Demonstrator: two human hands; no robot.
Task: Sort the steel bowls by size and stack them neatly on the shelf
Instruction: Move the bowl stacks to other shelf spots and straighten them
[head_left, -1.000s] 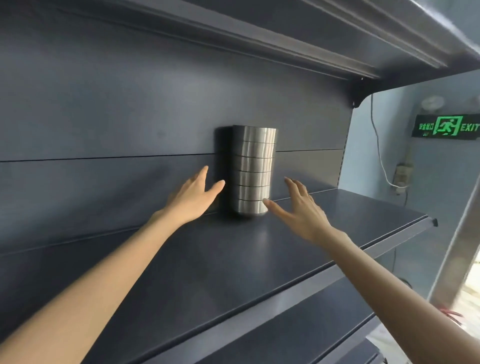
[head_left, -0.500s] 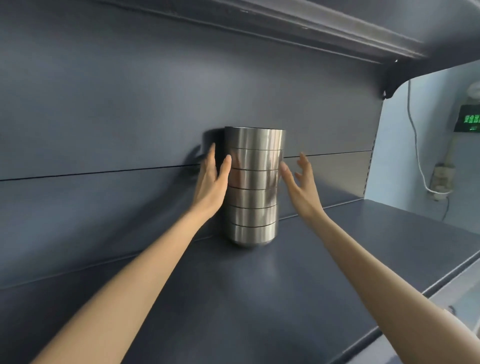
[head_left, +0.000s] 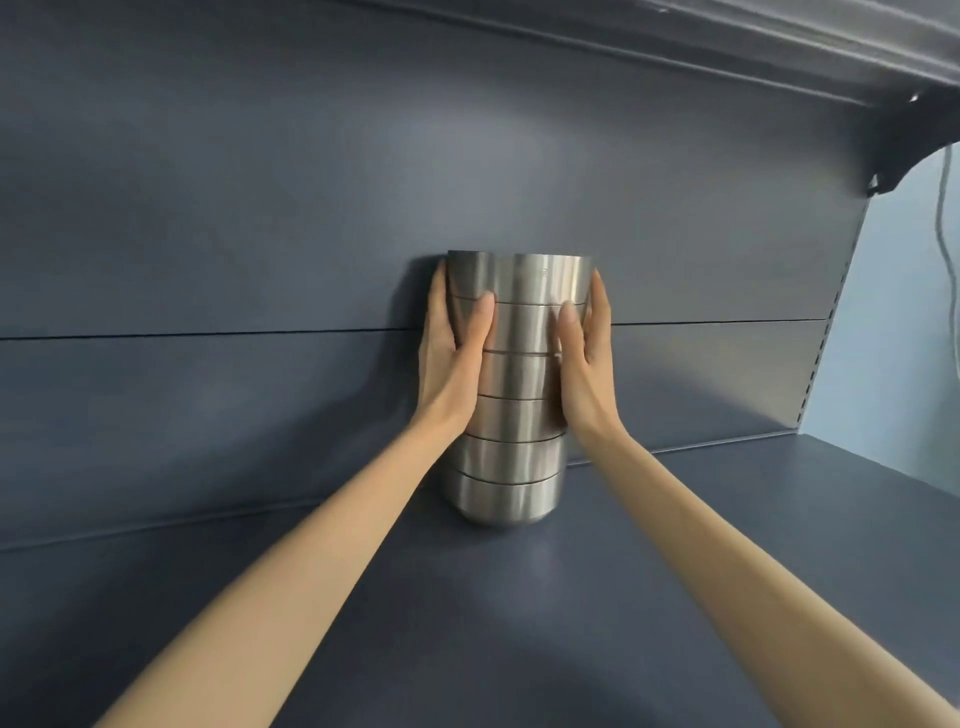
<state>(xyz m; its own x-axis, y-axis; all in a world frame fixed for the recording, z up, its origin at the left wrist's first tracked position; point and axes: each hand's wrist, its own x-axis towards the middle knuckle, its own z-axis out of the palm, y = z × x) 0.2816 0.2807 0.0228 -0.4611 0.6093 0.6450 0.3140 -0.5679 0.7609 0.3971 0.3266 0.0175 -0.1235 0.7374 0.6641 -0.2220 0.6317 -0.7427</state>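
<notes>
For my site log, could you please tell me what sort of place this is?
Probably a shop or stockroom: a dark metal shelf with a slotted upright, an upper shelf overhead, and stacked steel bowls.

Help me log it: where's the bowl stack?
Head view, centre: bowl stack stands on the shelf by the back panel, held between left hand and right hand.

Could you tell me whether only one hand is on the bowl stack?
No, the left hand and right hand both hold the bowl stack from opposite sides.
</notes>
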